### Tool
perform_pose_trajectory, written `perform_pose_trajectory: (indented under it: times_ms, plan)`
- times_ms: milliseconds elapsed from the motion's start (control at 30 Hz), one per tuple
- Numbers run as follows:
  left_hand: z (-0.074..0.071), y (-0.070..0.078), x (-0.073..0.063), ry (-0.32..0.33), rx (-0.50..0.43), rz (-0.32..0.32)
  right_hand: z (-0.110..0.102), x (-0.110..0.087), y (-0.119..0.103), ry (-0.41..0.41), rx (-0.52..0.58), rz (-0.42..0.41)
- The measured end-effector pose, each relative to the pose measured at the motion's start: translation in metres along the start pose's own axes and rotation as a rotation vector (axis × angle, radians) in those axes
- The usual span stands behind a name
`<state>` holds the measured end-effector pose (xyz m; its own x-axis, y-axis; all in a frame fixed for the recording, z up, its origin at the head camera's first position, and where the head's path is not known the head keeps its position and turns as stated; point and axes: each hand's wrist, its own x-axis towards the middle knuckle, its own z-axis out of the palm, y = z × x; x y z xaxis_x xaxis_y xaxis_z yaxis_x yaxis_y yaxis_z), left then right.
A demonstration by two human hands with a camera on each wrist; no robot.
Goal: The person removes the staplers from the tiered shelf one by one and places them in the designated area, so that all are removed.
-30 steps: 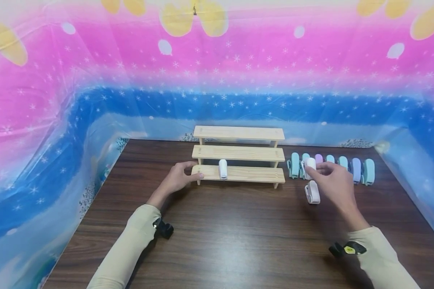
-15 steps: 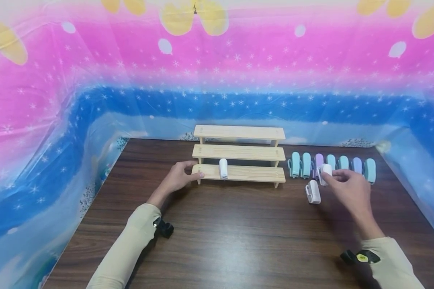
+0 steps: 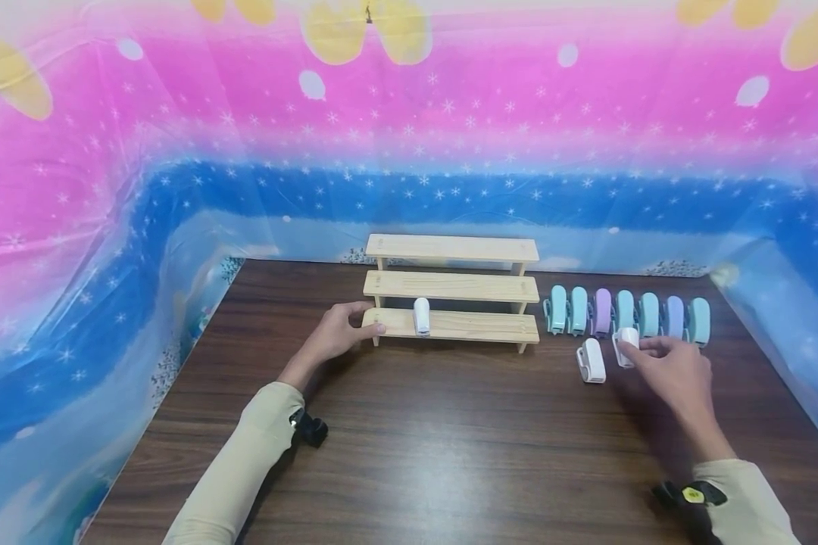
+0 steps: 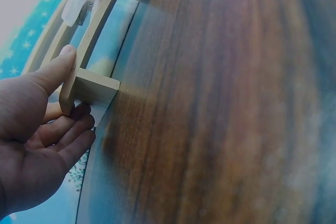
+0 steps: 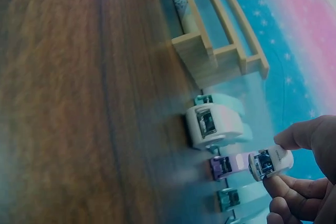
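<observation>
My right hand (image 3: 678, 378) pinches a small white stapler (image 3: 625, 348) between thumb and fingers, just in front of the row of coloured staplers. In the right wrist view the held stapler (image 5: 270, 162) shows its metal mouth end; whether it touches the table I cannot tell. Left of it another white stapler (image 3: 591, 361) stands on the table. My left hand (image 3: 334, 333) grips the left end of the lowest step of a three-step wooden rack (image 3: 477, 325), thumb on top and fingers underneath. On that step rests a third white stapler (image 3: 421, 316), left of the middle.
Several mint, purple and lilac staplers stand in a row right of the rack, among them a purple stapler (image 3: 601, 310) and a mint stapler (image 3: 698, 322) at the right end. Behind the dark wooden table (image 3: 409, 439) hangs a printed cloth (image 3: 450, 151).
My right hand has carried the white stapler rightward and toward me, from before the row's left part to the right of the standing white one. The left hand keeps its hold on the rack.
</observation>
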<state>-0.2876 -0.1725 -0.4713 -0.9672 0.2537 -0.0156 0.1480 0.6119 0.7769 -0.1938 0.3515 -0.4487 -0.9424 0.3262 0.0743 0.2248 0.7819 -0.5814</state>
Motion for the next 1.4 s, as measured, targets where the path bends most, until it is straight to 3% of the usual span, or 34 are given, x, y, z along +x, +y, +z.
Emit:
perform_pose_trajectory:
  times_ms: [333,800,1200,1400]
  plan:
    - [0.0,0.002,0.0,0.003,-0.002,0.012,0.003,0.0,0.009,-0.104,-0.032,0.079]
    - [0.001,0.002,-0.001,0.008,-0.002,0.006,0.011,0.0,0.018,-0.12,-0.068,0.043]
    - [0.0,0.003,-0.001,0.012,-0.005,0.006,0.011,0.0,0.017,-0.151,-0.079,0.071]
    - [-0.001,0.004,-0.002,0.009,-0.004,-0.006,0.006,0.001,0.01,-0.105,-0.098,-0.004]
